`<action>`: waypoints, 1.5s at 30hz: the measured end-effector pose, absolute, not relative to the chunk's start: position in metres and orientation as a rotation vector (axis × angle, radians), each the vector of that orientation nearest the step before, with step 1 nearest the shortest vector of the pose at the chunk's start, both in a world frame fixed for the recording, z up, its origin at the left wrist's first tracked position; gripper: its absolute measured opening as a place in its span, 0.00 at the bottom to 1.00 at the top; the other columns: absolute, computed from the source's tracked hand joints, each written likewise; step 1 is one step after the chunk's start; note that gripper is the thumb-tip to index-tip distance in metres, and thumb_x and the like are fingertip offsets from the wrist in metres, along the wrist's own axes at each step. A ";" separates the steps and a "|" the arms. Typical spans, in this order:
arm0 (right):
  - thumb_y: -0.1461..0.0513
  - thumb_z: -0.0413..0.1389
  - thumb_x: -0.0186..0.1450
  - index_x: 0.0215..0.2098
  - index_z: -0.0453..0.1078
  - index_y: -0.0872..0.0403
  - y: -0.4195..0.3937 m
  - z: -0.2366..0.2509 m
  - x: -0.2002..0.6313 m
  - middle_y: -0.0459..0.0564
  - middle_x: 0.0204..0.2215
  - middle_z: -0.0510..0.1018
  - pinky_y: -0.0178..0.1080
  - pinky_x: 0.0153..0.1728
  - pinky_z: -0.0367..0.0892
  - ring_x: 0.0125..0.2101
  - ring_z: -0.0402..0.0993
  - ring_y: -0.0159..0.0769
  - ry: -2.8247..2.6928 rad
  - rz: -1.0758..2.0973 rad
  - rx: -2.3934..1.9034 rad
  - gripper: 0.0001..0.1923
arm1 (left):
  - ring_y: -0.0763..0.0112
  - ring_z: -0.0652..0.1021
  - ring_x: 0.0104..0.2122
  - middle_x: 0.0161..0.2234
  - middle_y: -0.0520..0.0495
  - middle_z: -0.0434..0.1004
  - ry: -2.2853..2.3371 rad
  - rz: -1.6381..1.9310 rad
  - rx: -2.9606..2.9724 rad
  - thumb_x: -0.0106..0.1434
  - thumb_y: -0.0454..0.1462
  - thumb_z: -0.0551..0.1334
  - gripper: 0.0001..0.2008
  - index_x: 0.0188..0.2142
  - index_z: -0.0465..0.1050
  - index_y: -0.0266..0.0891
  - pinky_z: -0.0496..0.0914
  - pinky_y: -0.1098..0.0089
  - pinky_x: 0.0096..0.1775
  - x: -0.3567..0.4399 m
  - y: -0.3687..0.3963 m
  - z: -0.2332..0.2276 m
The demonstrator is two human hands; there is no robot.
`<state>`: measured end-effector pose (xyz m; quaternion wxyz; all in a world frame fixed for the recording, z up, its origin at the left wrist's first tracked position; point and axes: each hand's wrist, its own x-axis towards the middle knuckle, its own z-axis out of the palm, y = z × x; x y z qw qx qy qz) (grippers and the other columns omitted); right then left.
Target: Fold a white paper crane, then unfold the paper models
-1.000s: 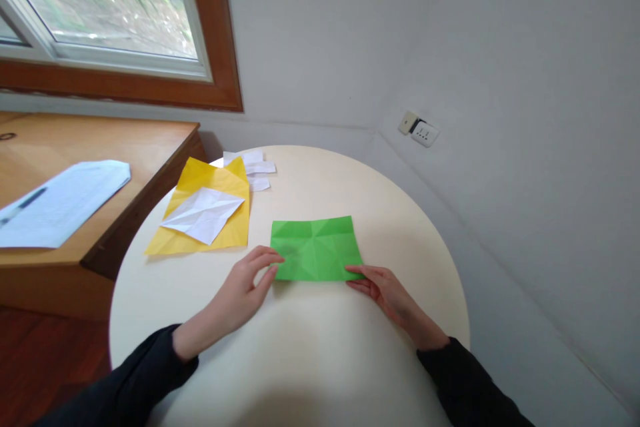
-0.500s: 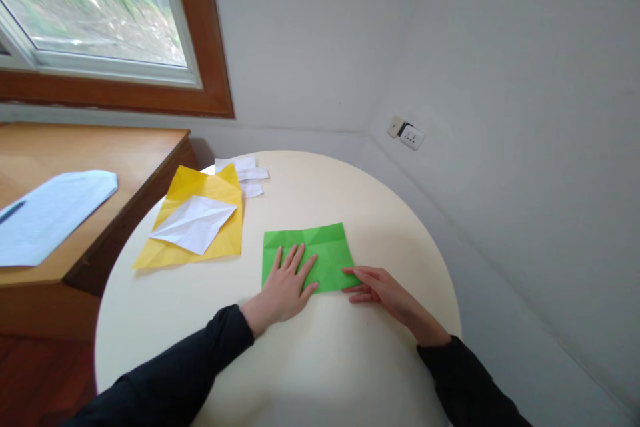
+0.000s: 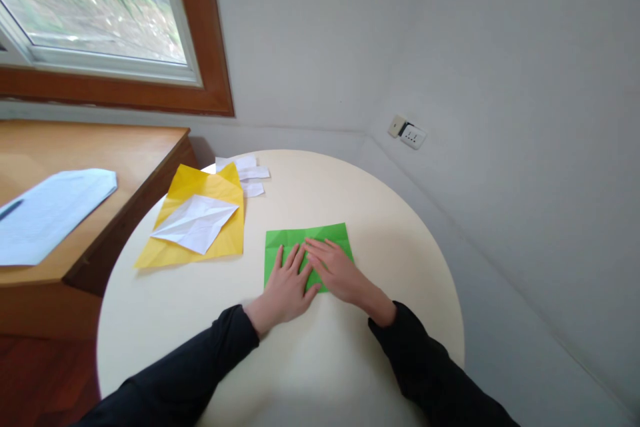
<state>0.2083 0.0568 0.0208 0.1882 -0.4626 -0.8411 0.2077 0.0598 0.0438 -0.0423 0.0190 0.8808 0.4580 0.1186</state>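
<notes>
A creased green paper sheet point(image 3: 295, 237) lies flat on the round cream table point(image 3: 390, 240). My left hand point(image 3: 287, 283) rests palm down on the sheet's left half, fingers spread. My right hand point(image 3: 337, 270) lies flat on its right half, fingers pointing left and touching the left hand's fingers. Both hands press the paper and grip nothing. Much of the sheet is hidden under them.
A yellow sheet point(image 3: 200, 240) with a folded white paper point(image 3: 195, 221) on it lies left of the green one. White paper strips point(image 3: 245, 172) sit behind it. A wooden desk point(image 3: 75, 147) with a light blue envelope point(image 3: 45, 210) stands left. A wall socket point(image 3: 410, 135) is at right.
My left hand slid from the sheet's near-left corner onto its left half. My right hand then moved from the near-right corner onto the sheet, meeting the left hand.
</notes>
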 end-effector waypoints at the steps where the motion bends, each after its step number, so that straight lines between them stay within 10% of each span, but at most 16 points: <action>1: 0.60 0.36 0.69 0.55 0.64 0.56 0.061 0.012 0.202 0.54 0.57 0.64 0.49 0.60 0.48 0.59 0.56 0.39 -2.423 0.538 -1.327 0.23 | 0.51 0.52 0.62 0.61 0.33 0.54 1.421 0.363 2.737 0.65 0.49 0.46 0.28 0.59 0.57 0.36 0.42 0.45 0.59 0.060 0.044 -0.042; 7: 0.58 0.32 0.70 0.62 0.51 0.57 0.078 -0.023 0.204 0.52 0.62 0.55 0.49 0.61 0.44 0.62 0.46 0.38 -2.507 0.406 -1.489 0.25 | 0.50 0.51 0.62 0.62 0.31 0.52 1.440 0.348 2.731 0.65 0.50 0.45 0.29 0.58 0.58 0.35 0.43 0.44 0.58 0.060 0.044 -0.039; 32: 0.57 0.36 0.69 0.62 0.51 0.54 0.106 -0.033 0.205 0.53 0.63 0.52 0.52 0.60 0.42 0.62 0.45 0.43 -2.379 0.113 -1.762 0.25 | 0.53 0.58 0.60 0.60 0.32 0.55 1.801 0.370 2.544 0.65 0.40 0.45 0.26 0.59 0.57 0.28 0.50 0.50 0.58 0.058 0.101 -0.037; 45: 0.57 0.37 0.69 0.63 0.50 0.52 0.173 -0.033 0.201 0.50 0.64 0.51 0.49 0.60 0.41 0.63 0.44 0.41 -2.400 0.157 -1.786 0.25 | 0.53 0.57 0.60 0.62 0.39 0.55 1.969 0.445 2.443 0.66 0.43 0.44 0.23 0.60 0.56 0.44 0.47 0.45 0.57 0.069 0.155 -0.035</action>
